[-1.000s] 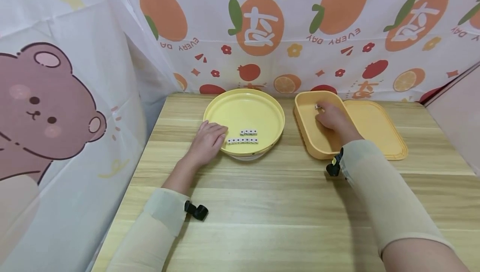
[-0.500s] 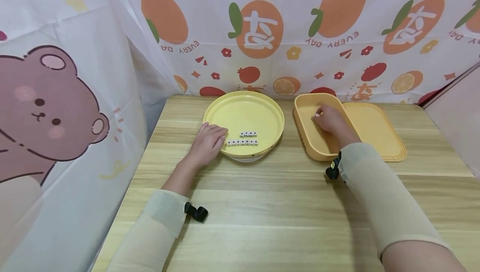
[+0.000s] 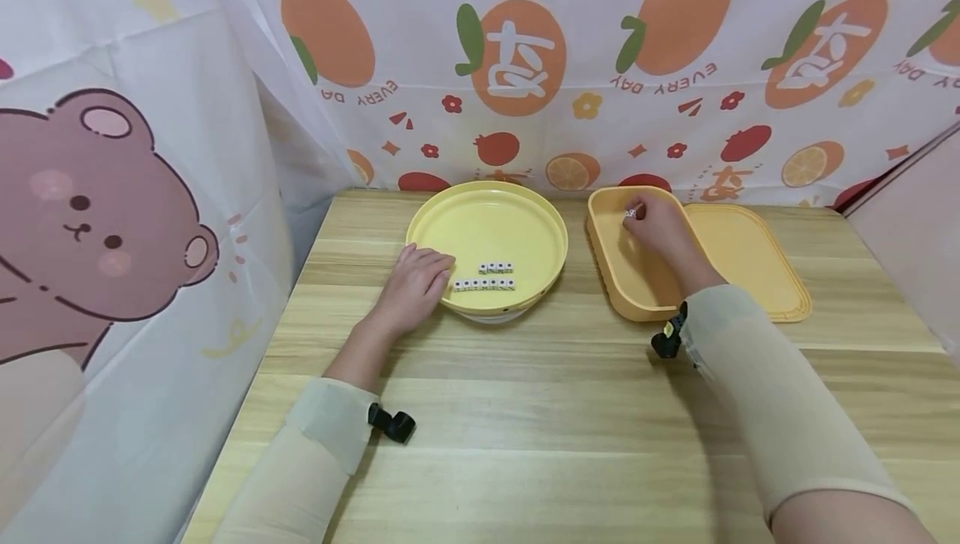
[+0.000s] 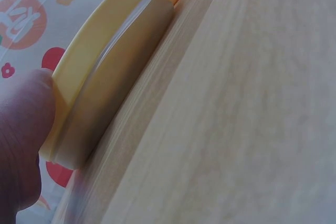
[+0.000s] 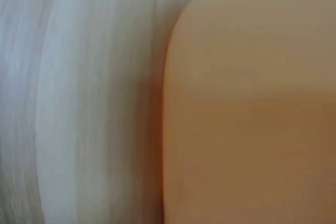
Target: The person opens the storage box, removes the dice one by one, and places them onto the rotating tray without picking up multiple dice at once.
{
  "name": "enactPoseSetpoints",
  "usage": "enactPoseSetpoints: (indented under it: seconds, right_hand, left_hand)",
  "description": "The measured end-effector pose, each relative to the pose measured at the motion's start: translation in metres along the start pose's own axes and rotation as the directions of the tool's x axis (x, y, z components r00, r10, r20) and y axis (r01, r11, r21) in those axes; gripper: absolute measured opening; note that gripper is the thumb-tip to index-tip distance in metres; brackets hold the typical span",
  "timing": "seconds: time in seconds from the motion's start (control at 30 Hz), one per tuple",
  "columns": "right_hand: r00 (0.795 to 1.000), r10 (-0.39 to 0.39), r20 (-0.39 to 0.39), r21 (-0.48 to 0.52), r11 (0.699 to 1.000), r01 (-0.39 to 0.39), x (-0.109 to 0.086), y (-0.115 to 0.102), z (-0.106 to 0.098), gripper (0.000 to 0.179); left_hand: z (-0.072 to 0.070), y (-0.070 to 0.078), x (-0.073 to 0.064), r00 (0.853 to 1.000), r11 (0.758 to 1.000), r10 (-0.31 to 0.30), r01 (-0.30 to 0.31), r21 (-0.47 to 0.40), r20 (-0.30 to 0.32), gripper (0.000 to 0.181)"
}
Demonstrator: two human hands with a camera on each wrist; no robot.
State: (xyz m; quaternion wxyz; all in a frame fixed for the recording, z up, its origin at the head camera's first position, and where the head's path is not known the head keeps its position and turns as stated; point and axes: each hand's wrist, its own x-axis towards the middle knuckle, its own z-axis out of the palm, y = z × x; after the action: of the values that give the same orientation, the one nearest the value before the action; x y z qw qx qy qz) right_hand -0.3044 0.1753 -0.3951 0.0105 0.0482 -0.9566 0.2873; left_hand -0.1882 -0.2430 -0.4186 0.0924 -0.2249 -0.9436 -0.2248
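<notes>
In the head view, my left hand [image 3: 415, 284] grips the left front rim of a round yellow tray [image 3: 487, 219]. Its thumb [image 4: 31, 98] lies against the tray's outer side in the left wrist view. Small white dice [image 3: 483, 284] stand in two rows near the tray's front, the rear row shorter, each with one black dot on top. My right hand [image 3: 660, 232] is inside an orange rectangular box [image 3: 615, 265], its fingertips pinching white dice [image 3: 631, 213] with small spots; the fingers hide part of them. The right wrist view shows only the box [image 5: 252, 145] and tabletop.
An orange lid [image 3: 757, 257] lies flat to the right of the box, partly behind the right forearm. Tray and box stand side by side at the back of the wooden table [image 3: 525, 427], close to a fruit-print curtain [image 3: 525, 136]. A bear-print cloth [image 3: 112, 219] hangs at left.
Inside the box, my right hand has shifted slightly, with the dice at its fingertips moving a little toward the back. The left hand, the tray and the rows of dice have stayed put.
</notes>
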Motion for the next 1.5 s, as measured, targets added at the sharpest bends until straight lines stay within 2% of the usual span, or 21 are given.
enactPoseSetpoints:
  seconds: [0.27,0.47,0.57,0.67,0.8,0.87,0.97,1.13,1.27,1.5]
  right_hand:
    - [0.993,-0.062,-0.099,0.090,0.993,0.071,-0.007,-0.031,0.001,0.025]
    - [0.988,-0.120,-0.101,0.170,0.976,0.136,-0.015,-0.060,0.004,0.028]
    - [0.983,-0.160,-0.087,0.177,0.969,0.173,-0.017,-0.072,0.009,0.029]
    - [0.970,-0.234,-0.073,0.146,0.959,0.242,-0.019,-0.083,0.016,0.025]
    - [0.934,-0.352,-0.067,0.108,0.928,0.358,-0.022,-0.094,0.025,0.019]
    - [0.921,-0.386,-0.053,0.097,0.916,0.390,-0.024,-0.099,0.030,0.019]
    - [0.913,-0.408,-0.015,0.087,0.909,0.408,-0.026,-0.105,0.038,0.020]
    - [0.912,-0.405,0.064,0.061,0.914,0.401,-0.028,-0.114,0.052,0.020]
    - [0.907,-0.406,0.117,-0.003,0.913,0.409,-0.026,-0.120,0.062,0.018]
    - [0.907,-0.357,0.225,-0.064,0.923,0.379,-0.023,-0.130,0.074,0.014]
  left_hand:
    - [0.001,-0.001,-0.001,1.000,1.000,-0.001,0.001,-0.015,-0.008,0.036]
    - [0.000,0.000,0.000,1.000,1.000,0.000,0.000,-0.014,-0.010,0.035]
    - [-0.001,-0.001,0.000,1.000,1.000,0.001,-0.001,-0.010,-0.007,0.036]
    - [-0.001,-0.001,0.001,1.000,1.000,0.005,-0.005,-0.008,-0.008,0.036]
    - [-0.001,-0.001,0.001,1.000,1.000,0.012,-0.012,-0.008,-0.012,0.036]
    - [-0.001,-0.002,0.001,1.000,1.000,0.012,-0.012,-0.007,-0.011,0.036]
    - [-0.001,-0.001,0.001,1.000,1.000,0.008,-0.008,-0.003,-0.007,0.035]
    - [-0.001,0.000,0.001,1.000,1.000,0.004,-0.004,-0.004,-0.006,0.036]
    - [-0.001,0.000,0.000,1.000,1.000,0.005,-0.005,-0.006,-0.013,0.035]
    - [0.000,0.000,0.000,1.000,1.000,0.003,-0.003,-0.005,-0.010,0.036]
